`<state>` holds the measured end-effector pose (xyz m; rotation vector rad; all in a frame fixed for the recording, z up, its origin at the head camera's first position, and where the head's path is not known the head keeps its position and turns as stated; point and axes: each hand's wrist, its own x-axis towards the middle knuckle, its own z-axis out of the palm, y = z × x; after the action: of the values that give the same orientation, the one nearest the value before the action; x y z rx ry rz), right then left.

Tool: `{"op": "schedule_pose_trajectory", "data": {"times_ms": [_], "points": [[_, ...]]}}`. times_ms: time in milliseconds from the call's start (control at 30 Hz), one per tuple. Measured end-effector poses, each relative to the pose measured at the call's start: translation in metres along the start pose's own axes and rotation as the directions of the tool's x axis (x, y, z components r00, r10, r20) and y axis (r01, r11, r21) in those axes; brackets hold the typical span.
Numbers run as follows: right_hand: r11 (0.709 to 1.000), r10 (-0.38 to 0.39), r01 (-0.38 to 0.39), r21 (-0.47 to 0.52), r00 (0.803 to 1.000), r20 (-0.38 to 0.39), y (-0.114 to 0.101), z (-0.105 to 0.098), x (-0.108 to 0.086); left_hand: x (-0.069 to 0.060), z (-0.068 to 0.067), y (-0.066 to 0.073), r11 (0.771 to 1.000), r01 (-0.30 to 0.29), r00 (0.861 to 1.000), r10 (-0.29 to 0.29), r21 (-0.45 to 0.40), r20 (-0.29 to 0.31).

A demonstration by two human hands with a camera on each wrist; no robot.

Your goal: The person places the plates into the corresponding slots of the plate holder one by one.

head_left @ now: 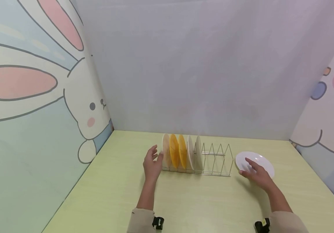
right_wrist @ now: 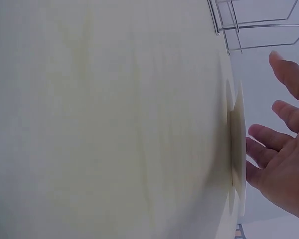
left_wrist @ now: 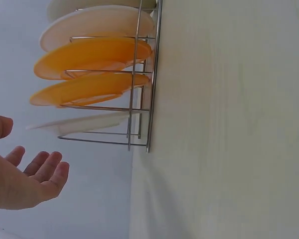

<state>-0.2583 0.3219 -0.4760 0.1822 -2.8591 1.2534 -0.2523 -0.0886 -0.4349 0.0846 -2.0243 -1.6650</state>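
Observation:
A wire dish rack stands on the table with several plates upright in its left slots. Leftmost is a white plate, then two orange plates, followed by more pale plates. My left hand is beside the rack's left end, its fingers loosely bent and apart from the leftmost plate in the left wrist view. A white plate lies flat on the table right of the rack. Over its near edge hovers my right hand, fingers spread and holding nothing; whether a fingertip touches the plate I cannot tell.
The pale wooden table runs back to a grey cloth wall. Side panels with a cartoon rabbit and a pig border it left and right. Bare wire slots make up the rack's right half.

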Motion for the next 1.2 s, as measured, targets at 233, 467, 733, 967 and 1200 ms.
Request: {"op": "schedule_pose_trajectory", "data": {"times_ms": [233,467,733,967,1200], "points": [[0.996,-0.014,0.014,-0.086,1.0,-0.001,0.005,0.004,0.007,0.01,-0.007,-0.015,0.997,0.067,0.997,-0.066,-0.027,0.049],[0.982,-0.086,0.082,-0.168,0.996,-0.017,0.01,0.009,0.012,0.019,-0.009,-0.028,0.994,0.108,0.984,-0.106,-0.009,0.145],[0.966,-0.16,0.149,-0.21,0.986,-0.037,0.008,0.013,0.013,0.029,-0.011,-0.041,0.982,0.181,0.961,-0.168,-0.043,0.219],[0.955,-0.184,0.163,-0.248,0.981,-0.064,0.013,0.015,0.013,0.032,-0.012,-0.045,0.975,0.222,0.941,-0.21,-0.014,0.266],[0.959,-0.171,0.151,-0.241,0.983,-0.064,0.017,0.013,0.015,0.037,-0.011,-0.044,0.978,0.208,0.933,-0.202,0.011,0.299]]}}
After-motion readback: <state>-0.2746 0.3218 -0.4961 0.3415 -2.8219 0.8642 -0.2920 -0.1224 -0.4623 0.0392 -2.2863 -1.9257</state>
